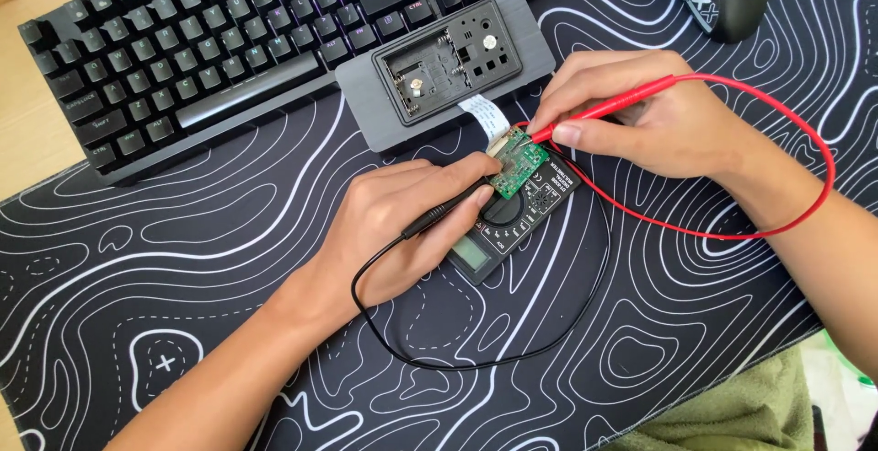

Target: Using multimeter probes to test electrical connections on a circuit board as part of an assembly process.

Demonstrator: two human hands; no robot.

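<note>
Circuit board (517, 162) lies on multimeter (512, 218), mid bench, near opened grey housing (448, 62); left grip (402, 222) clenched on black probe (444, 209), right grip (640, 117) clenched on red probe (604, 108); both tips at board, probing underway, housing not yet reassembled

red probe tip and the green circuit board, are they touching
Touching. In the head view the right hand holds the red probe, and its tip meets the top edge of the green circuit board with no gap visible.
</note>
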